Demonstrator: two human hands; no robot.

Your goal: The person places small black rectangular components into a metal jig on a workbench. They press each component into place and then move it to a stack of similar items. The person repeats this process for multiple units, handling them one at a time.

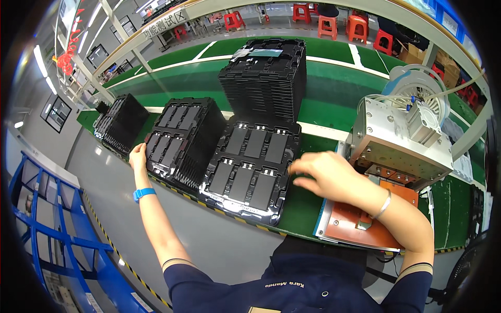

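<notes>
My left hand (pixel 138 156) is at the left edge of the middle stack of black plastic trays (pixel 195 133), its fingers pressed together on the top tray's rim. Flat dark rectangular battery-like cells (pixel 166 150) lie in the pockets of that top tray. My right hand (pixel 326 175) is just beside the right edge of the front black tray (pixel 211 194), thumb and fingers apart, holding nothing I can see. Two rows of the same dark cells (pixel 255 143), with small silvery tabs at their ends, fill this front tray.
Behind stands a tall stack of black trays (pixel 263 88); another stack (pixel 122 122) is farther left. To the right, a metal press fixture (pixel 402 141) stands over an orange-brown plate (pixel 344 227). The green bench (pixel 329 104) has a striped front edge; blue racking (pixel 62 235) is at lower left.
</notes>
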